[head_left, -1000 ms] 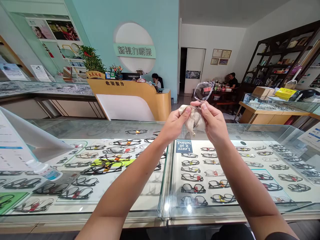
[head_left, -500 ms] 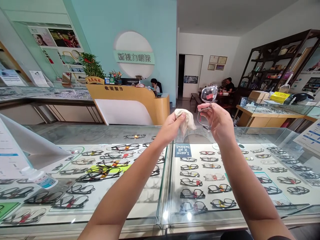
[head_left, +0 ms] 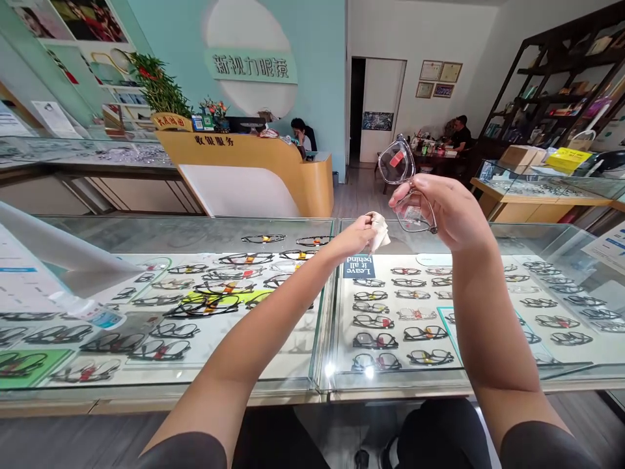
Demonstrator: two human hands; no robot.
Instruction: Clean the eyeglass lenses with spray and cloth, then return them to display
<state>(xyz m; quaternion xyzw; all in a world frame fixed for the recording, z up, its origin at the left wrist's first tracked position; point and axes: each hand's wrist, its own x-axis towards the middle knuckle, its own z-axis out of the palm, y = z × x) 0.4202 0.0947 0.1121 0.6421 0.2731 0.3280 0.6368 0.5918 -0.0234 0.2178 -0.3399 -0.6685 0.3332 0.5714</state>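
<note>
My right hand (head_left: 446, 205) pinches a pair of eyeglasses (head_left: 396, 163) near the bridge, raised above the glass counter. The frame is clear and thin, tilted steeply, with a small red label on the upper lens. Part of the lower lens lies behind my fingers. Just left of and below the glasses, my left hand (head_left: 355, 236) is closed on a crumpled cream cloth (head_left: 379, 233). Cloth and glasses are apart.
A glass display counter (head_left: 322, 384) with rows of eyeglasses stands in front of me. On its left are a white bottle (head_left: 100, 314) and a folded sign (head_left: 29, 280). Beyond are a reception desk (head_left: 244, 189) and two seated people.
My left hand has moved right and slightly down with the cloth. My right hand has shifted right and turned the glasses to a new tilt. The view has dipped lower.
</note>
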